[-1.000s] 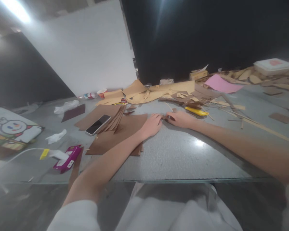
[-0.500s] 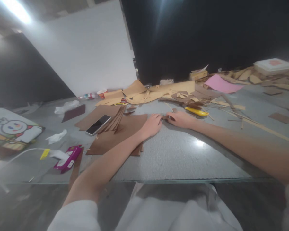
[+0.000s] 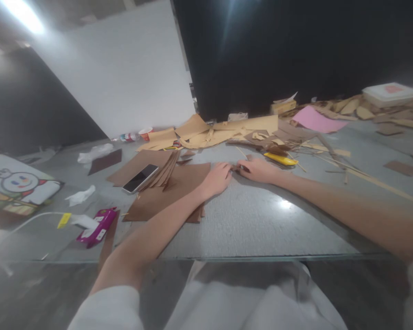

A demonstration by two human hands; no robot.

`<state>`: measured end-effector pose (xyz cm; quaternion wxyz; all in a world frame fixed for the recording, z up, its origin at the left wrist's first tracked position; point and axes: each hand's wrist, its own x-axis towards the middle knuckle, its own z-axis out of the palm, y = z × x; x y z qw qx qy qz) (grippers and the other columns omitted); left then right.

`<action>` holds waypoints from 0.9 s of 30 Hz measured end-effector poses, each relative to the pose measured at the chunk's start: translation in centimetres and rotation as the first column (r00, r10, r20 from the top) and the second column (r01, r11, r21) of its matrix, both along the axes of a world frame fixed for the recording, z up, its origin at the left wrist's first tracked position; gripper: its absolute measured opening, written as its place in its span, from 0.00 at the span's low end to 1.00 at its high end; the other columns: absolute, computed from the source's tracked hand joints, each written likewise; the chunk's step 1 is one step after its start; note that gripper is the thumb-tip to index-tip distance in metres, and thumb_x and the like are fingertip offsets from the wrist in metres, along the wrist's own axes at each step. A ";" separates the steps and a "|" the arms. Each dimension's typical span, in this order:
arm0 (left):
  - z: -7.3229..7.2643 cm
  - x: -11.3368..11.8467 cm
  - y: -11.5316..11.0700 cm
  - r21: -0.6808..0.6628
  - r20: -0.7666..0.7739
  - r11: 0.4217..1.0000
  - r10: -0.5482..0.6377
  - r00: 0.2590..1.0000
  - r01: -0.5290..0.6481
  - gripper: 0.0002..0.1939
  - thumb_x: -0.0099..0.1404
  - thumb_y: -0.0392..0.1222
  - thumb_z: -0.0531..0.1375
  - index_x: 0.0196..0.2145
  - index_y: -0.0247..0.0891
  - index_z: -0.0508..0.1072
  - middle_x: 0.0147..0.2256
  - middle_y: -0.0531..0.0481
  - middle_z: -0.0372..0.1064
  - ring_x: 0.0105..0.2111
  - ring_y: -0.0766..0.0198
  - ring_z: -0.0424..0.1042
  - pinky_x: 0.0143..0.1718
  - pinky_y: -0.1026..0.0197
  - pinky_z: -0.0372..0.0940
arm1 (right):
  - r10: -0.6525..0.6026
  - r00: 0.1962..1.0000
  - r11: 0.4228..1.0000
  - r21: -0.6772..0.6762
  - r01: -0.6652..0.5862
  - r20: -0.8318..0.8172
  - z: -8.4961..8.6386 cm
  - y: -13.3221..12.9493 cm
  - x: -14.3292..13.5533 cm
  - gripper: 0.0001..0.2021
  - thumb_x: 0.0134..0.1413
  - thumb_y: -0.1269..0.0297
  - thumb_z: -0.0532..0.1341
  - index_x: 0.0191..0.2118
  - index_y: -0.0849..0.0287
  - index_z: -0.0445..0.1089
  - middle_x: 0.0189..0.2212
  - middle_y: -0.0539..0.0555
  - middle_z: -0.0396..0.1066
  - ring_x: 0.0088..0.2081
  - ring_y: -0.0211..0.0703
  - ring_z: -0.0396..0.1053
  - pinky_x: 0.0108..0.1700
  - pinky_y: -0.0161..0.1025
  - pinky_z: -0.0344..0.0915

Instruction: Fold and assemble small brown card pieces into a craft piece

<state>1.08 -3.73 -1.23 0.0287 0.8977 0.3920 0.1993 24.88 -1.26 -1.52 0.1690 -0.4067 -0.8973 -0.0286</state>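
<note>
My left hand (image 3: 219,178) lies at the right edge of a brown sheet stack (image 3: 172,197), its fingers pressed together around the end of a small brown piece (image 3: 234,168). From the other side my right hand (image 3: 256,170) pinches the same small piece, whose shape is mostly hidden by the fingers. Just behind my right hand rests a yellow cutter (image 3: 281,159). A phone (image 3: 141,178) lies on more brown sheets (image 3: 161,160) to the left of my left hand.
Scraps of tan paper (image 3: 244,124) and a pink sheet (image 3: 316,120) line the back of the grey table (image 3: 248,229). A purple wipes pack (image 3: 97,228) lies front left, near crumpled tissue (image 3: 80,195). A lidded white box (image 3: 393,94) sits back right.
</note>
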 end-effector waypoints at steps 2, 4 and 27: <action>0.0 0.0 -0.1 -0.001 0.000 1.000 0.003 1.000 -0.003 0.16 0.76 0.32 0.51 0.55 0.35 0.74 0.55 0.39 0.73 0.60 0.51 0.69 0.67 0.46 0.64 | -0.004 1.000 1.000 0.002 0.004 0.005 0.0 0.0 0.0 0.16 0.73 0.56 0.54 0.49 0.59 0.76 0.30 0.56 0.72 0.30 0.45 0.63 0.34 0.39 0.49; 0.1 0.0 -0.1 -0.007 -0.002 1.000 0.003 1.000 -0.003 0.17 0.76 0.32 0.51 0.56 0.36 0.73 0.56 0.39 0.73 0.60 0.51 0.68 0.67 0.46 0.64 | -0.009 1.000 1.000 0.002 0.009 0.006 0.0 0.0 0.0 0.17 0.74 0.55 0.54 0.49 0.59 0.76 0.29 0.56 0.72 0.30 0.45 0.63 0.34 0.39 0.48; 0.0 0.1 -0.1 0.000 -0.001 1.000 0.004 1.000 -0.004 0.16 0.76 0.32 0.51 0.55 0.35 0.74 0.56 0.39 0.73 0.60 0.51 0.69 0.67 0.47 0.64 | -0.037 0.998 0.999 -0.016 0.037 0.048 0.6 -0.4 -0.1 0.18 0.73 0.54 0.52 0.50 0.59 0.75 0.31 0.56 0.73 0.28 0.44 0.62 0.34 0.39 0.47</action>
